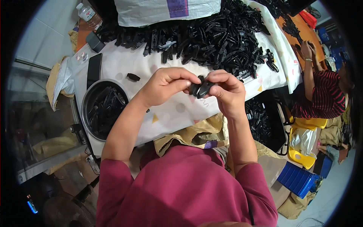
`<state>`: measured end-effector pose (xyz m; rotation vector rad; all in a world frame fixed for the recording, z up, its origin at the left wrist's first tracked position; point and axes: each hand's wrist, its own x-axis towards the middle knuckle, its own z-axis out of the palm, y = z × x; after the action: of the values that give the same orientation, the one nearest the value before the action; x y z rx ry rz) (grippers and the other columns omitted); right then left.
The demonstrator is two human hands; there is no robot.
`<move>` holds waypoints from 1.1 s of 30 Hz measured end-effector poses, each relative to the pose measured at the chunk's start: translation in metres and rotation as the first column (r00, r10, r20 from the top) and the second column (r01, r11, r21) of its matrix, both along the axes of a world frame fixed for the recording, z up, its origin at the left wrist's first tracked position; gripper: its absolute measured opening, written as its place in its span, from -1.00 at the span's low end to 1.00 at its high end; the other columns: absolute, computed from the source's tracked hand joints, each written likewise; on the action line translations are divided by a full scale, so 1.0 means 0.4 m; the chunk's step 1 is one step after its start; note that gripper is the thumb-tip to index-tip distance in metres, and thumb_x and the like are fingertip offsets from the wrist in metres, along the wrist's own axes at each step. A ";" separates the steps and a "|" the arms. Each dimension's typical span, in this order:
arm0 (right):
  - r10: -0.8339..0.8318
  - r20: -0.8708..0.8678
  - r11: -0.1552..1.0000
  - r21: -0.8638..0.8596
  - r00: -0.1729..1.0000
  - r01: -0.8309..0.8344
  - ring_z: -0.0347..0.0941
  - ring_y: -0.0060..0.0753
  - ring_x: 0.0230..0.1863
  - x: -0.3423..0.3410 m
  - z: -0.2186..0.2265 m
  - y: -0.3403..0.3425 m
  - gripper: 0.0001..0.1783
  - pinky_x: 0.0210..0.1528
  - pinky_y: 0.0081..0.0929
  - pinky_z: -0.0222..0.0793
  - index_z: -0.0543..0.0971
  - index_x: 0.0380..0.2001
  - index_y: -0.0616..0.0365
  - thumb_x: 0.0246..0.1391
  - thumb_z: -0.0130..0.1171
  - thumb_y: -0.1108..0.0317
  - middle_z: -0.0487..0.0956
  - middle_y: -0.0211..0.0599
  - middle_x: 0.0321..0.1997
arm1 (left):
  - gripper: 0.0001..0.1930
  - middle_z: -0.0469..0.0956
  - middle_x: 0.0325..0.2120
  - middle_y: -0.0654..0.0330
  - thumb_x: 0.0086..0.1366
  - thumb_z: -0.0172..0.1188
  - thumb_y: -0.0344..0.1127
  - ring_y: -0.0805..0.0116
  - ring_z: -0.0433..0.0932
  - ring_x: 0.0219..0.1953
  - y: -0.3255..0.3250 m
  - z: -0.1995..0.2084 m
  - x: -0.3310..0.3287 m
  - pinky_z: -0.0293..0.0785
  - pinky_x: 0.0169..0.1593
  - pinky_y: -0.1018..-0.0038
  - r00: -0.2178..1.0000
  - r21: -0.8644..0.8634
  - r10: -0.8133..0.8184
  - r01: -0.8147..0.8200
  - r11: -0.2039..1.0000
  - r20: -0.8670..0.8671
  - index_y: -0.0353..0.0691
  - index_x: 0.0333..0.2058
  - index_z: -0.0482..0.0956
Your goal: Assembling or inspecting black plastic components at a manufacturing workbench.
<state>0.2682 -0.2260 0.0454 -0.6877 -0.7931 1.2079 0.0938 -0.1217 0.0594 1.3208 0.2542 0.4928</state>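
Observation:
Over the middle of the table, my left hand [166, 85] and my right hand [230, 90] meet at small black plastic parts [204, 89]. Thumb and forefinger of each hand pinch them from opposite sides. Whether these are two separate pieces or one jointed piece I cannot tell; fingers cover part of them. A single black part [132, 77] lies on the tablecloth left of my left hand. Just beyond my hands spreads a large heap of black plastic parts [211, 38].
Left of my forearm stands a metal bowl [86, 121] of black parts, with a phone [94, 70] behind it. A white sack [151, 13] rests at the back. At right are a black crate [278, 140], a yellow stool [298, 160] and another person's arm [309, 75].

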 end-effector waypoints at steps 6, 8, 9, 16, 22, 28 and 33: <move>-0.182 0.698 0.983 0.157 0.693 0.100 0.45 -0.44 -0.33 -0.002 0.018 -0.013 -0.82 -0.31 -0.62 0.46 0.52 -0.36 0.39 -0.14 0.16 0.67 0.44 -0.19 -0.26 | -0.72 0.50 -0.39 0.18 0.15 0.07 -0.52 0.54 0.48 -0.38 -0.022 0.033 0.002 0.42 -0.32 0.63 0.972 -0.129 0.133 -0.159 0.979 -0.192 -0.40 -0.13 0.43; -0.217 0.733 0.976 0.154 0.645 0.154 0.44 -0.48 -0.35 -0.017 0.030 -0.021 -0.80 -0.33 -0.65 0.41 0.54 -0.38 0.34 -0.18 0.18 0.69 0.46 -0.21 -0.29 | -0.67 0.49 -0.41 0.20 0.13 0.10 -0.52 0.54 0.47 -0.40 -0.019 0.033 -0.002 0.42 -0.31 0.62 0.979 -0.170 0.069 -0.103 0.980 -0.194 -0.38 -0.09 0.40; -0.297 0.790 0.955 0.244 0.536 0.169 0.44 -0.48 -0.36 -0.021 0.042 -0.023 -0.79 -0.35 -0.65 0.40 0.54 -0.39 0.32 -0.21 0.20 0.70 0.47 -0.22 -0.32 | -0.69 0.48 -0.40 0.21 0.12 0.10 -0.53 0.53 0.46 -0.41 -0.011 0.032 -0.006 0.41 -0.31 0.61 0.980 -0.146 0.008 -0.038 0.989 -0.201 -0.37 -0.11 0.44; -0.511 0.816 0.860 0.490 0.272 0.145 0.45 -0.39 -0.43 -0.048 0.048 -0.036 -0.71 -0.44 -0.62 0.36 0.53 -0.42 0.24 -0.34 0.26 0.69 0.50 -0.23 -0.42 | -0.75 0.56 -0.49 0.14 0.14 0.10 -0.44 0.50 0.50 -0.48 -0.048 0.054 -0.006 0.41 -0.37 0.56 0.931 0.480 0.259 -0.109 0.870 -0.258 -0.32 -0.18 0.52; -0.542 0.808 0.840 0.506 0.233 0.198 0.45 -0.37 -0.41 -0.068 0.016 -0.051 -0.68 -0.40 -0.60 0.39 0.52 -0.37 0.24 -0.31 0.27 0.66 0.49 -0.23 -0.40 | -0.61 0.54 -0.32 -0.04 0.09 0.17 -0.29 0.09 0.53 -0.30 -0.074 0.027 -0.022 0.44 -0.23 0.40 0.934 0.684 0.284 -0.061 0.727 -0.219 -0.28 -0.09 0.45; -0.104 0.882 0.970 -0.012 0.460 0.241 0.47 -0.34 -0.31 -0.072 -0.031 -0.029 -0.64 -0.28 -0.53 0.45 0.46 -0.23 0.24 -0.19 0.25 0.57 0.47 -0.24 -0.33 | -0.58 0.51 -0.24 0.01 0.02 0.18 -0.34 0.12 0.52 -0.25 -0.051 -0.063 -0.036 0.42 -0.17 0.38 0.891 0.697 0.278 0.059 0.715 -0.360 -0.23 -0.09 0.42; 0.007 0.893 0.964 -0.126 0.450 0.234 0.44 -0.47 -0.28 0.036 -0.061 0.072 -0.64 -0.27 -0.54 0.41 0.45 -0.19 0.27 -0.11 0.24 0.43 0.51 -0.25 -0.31 | -0.60 0.53 -0.23 0.08 0.04 0.17 -0.41 0.30 0.53 -0.23 0.022 -0.115 0.016 0.40 -0.15 0.46 0.883 0.401 0.246 -0.072 0.913 -0.401 -0.26 -0.08 0.42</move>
<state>0.2826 -0.1973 0.0209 -1.6320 -1.4618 0.7349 0.1003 -0.1131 0.0135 1.7971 0.6844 0.3836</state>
